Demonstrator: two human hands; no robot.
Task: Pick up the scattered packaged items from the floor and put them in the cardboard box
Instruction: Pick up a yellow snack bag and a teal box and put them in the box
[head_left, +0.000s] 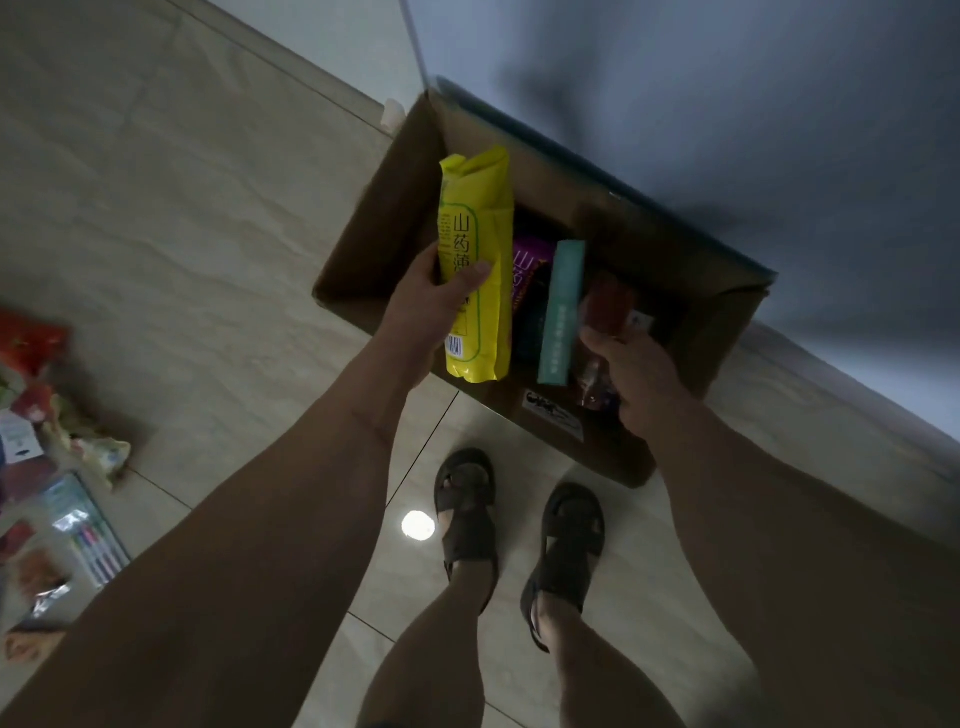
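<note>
A: Tiled floor (208, 234), dim light, grey wall behind. Where's the cardboard box (395, 197)?
B: Against the wall, flaps open, just ahead of the sandalled feet (467, 514)
A: Hands?
B: Left hand (434, 306) grips a long yellow snack pack (475, 260), thumb across its front, held over the box's left side. Right hand (634, 374) is curled round a reddish packet (608, 306) at the box's near right corner
A: Inside?
B: Purple packet (530, 270) and teal carton (561, 312) standing between the hands
A: Rest?
B: Scattered packages (47, 467) heaped on the floor, far left edge
</note>
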